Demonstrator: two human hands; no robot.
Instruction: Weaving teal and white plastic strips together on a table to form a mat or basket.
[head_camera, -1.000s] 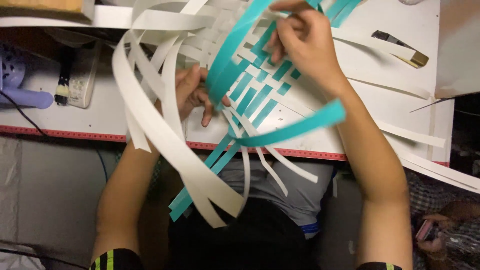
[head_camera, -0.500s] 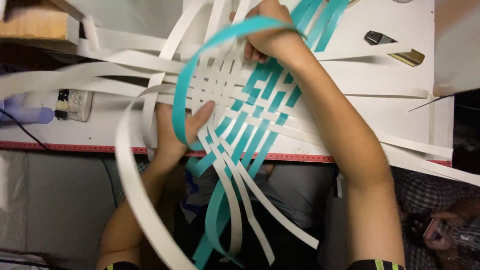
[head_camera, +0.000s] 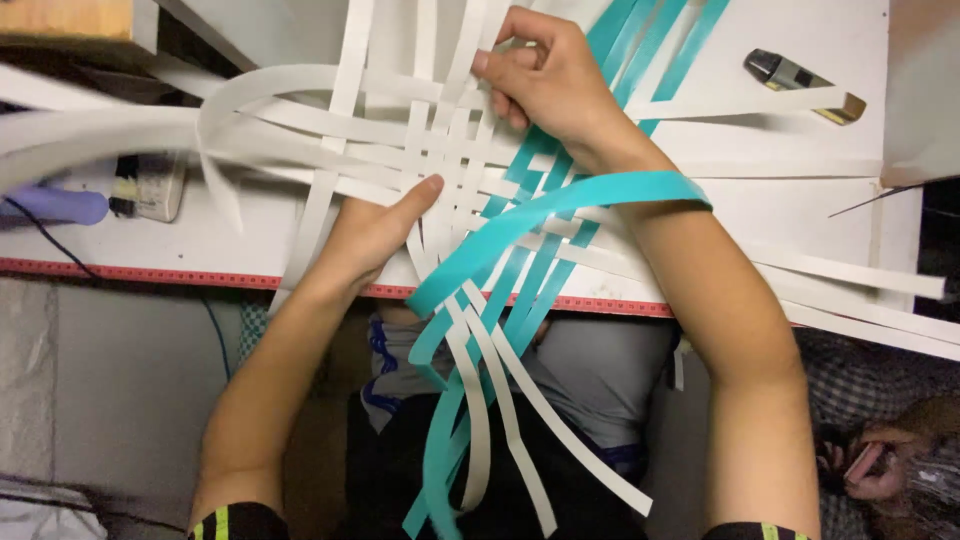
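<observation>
The long white paper strips (head_camera: 300, 130) blur at the left edge; the teal paper strips (head_camera: 440, 470) run off the bottom edge.

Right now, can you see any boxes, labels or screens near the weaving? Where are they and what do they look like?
Small device with a label: left side of the white table, boxy, pale with a dark top.
Phone screen: bottom right corner, held by another person's hand, mostly hidden.
No packages or signs show.
</observation>
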